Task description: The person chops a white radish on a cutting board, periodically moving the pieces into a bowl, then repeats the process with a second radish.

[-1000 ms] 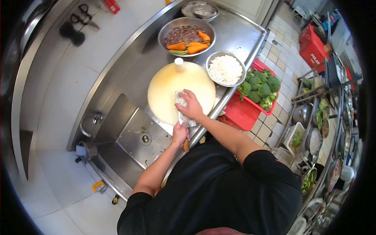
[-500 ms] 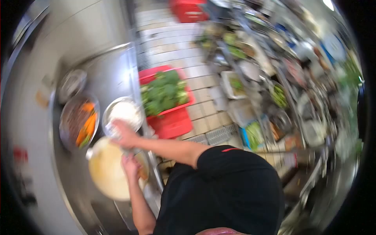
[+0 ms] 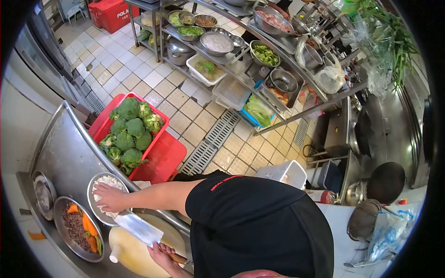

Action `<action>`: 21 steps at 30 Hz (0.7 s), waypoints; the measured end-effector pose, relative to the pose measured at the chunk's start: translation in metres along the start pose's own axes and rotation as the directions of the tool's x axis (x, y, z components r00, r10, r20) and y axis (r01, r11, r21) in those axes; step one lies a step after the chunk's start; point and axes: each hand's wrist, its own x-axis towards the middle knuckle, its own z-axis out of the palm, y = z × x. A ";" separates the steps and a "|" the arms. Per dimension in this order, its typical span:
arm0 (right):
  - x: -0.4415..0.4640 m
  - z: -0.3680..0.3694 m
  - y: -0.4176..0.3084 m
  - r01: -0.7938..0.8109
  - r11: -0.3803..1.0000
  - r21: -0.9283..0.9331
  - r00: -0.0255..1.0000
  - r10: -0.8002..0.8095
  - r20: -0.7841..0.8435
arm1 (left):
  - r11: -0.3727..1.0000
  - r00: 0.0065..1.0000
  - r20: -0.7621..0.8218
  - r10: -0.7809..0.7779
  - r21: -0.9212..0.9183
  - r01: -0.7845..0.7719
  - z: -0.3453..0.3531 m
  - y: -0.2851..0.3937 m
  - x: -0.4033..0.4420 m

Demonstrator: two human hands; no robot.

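At the lower left of the frame, the left hand grips the brown wooden handle of a broad steel cleaver, fingers wrapped around it. The blade lies flat-side up above a round cream chopping board, its far end by the rim of a round steel bowl, apparently tilted that way to bridge board and bowl. The right hand reaches over the bowl's chopped white pieces, fingers outstretched rather than clenched; whether any pieces sit under the palm, I cannot tell. The bowl sits just beside the board, seemingly for easy reach, with a red plastic basket of green broccoli farther up.
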 end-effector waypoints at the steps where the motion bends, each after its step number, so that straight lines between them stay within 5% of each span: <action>1: -0.001 -0.003 -0.004 0.009 1.000 0.011 1.000 -0.009 -0.026 | 1.000 0.999 -0.041 0.002 -0.025 -0.003 -0.001 -0.008 -0.008; 3: 0.001 -0.003 -0.024 -0.021 0.999 0.030 0.985 0.026 -0.168 | 0.999 0.995 -0.093 0.032 -0.007 -0.033 0.001 -0.014 -0.025; 5: 0.007 -0.005 -0.045 -0.057 0.987 0.154 0.977 0.086 -0.195 | 0.951 0.974 -0.070 0.215 0.242 -0.192 -0.039 -0.047 -0.007; 7: 0.022 -0.023 -0.072 -0.166 0.936 0.312 0.964 0.088 0.251 | 0.827 0.918 -0.101 0.384 0.480 -0.293 -0.032 -0.039 -0.018; 9: 0.037 -0.056 -0.103 -0.163 0.954 0.252 0.797 -0.023 0.603 | 0.454 0.775 0.047 0.630 0.787 -0.417 -0.029 -0.022 -0.013; 11: 0.026 -0.055 -0.118 0.049 0.999 -0.009 0.794 -0.033 0.607 | 0.197 0.701 0.144 0.699 0.903 -0.381 -0.025 0.001 -0.008; 13: 0.018 -0.068 -0.131 0.208 0.942 -0.263 0.766 0.010 0.643 | 0.155 0.719 0.112 0.686 0.943 -0.294 -0.016 0.024 -0.008; 17: 0.007 -0.054 -0.101 0.004 0.949 -0.315 0.875 0.149 0.461 | 0.089 0.639 0.191 0.745 0.921 -0.378 -0.024 0.037 -0.023; 20: 0.012 -0.052 -0.063 -0.029 0.909 -0.415 0.869 0.228 0.438 | -0.185 0.518 0.373 0.770 0.907 -0.379 -0.091 -0.004 -0.006; 21: 0.010 -0.049 -0.044 0.000 0.870 -0.492 0.912 0.202 0.357 | -0.054 0.669 0.236 0.705 0.958 -0.281 -0.086 0.000 -0.027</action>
